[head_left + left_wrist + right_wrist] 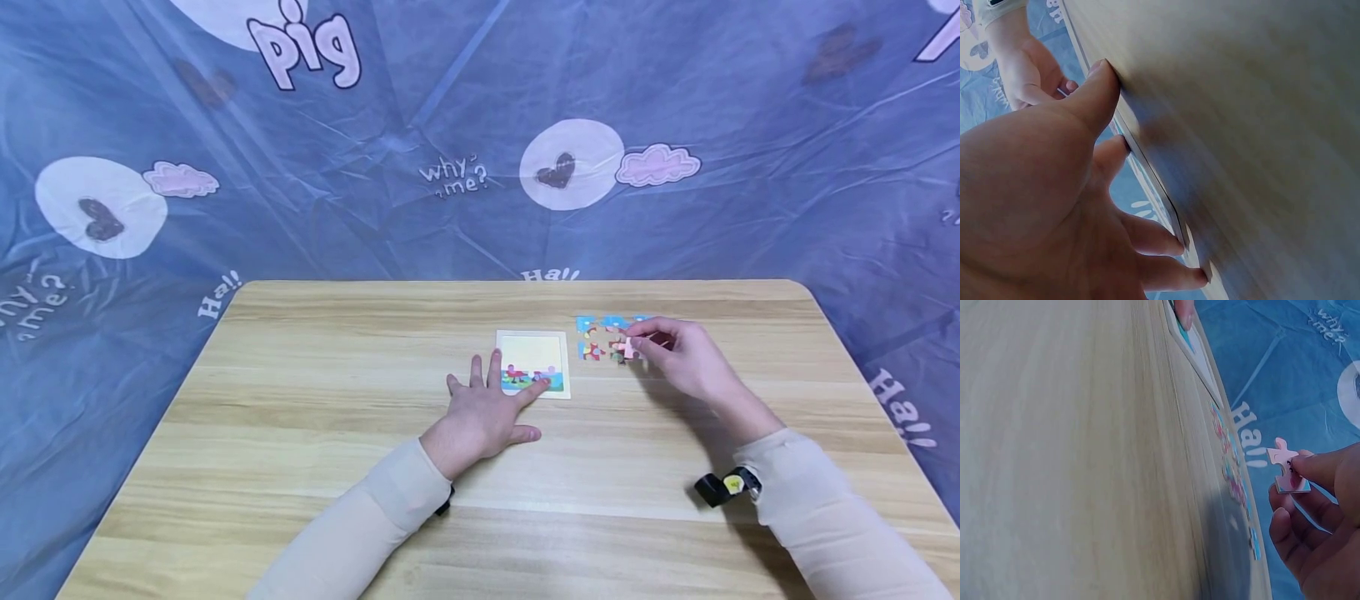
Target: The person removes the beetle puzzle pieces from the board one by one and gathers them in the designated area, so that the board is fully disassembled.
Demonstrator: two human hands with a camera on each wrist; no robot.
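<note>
Between thumb and fingers, my right hand [690, 358] pinches a pink jigsaw piece [1289, 467] with a printed face, lifted above the table in the right wrist view. Below it lie several loose jigsaw pieces [591, 350] in blue, red and yellow. My left hand [483, 417] has its fingers spread, with fingertips on the near and left edges of a white-bordered puzzle tray [532, 334]. Along the tray's lower part runs a coloured strip [555, 381] of blue, green and red; its upper part is plain cream. The left fingers partly cover the tray.
Both the tray and the pieces lie on a wood-grain table [337, 350], toward its far edge. Behind it hangs a blue printed cloth [390, 208]. A black strap device [723, 486] is worn at the right wrist.
</note>
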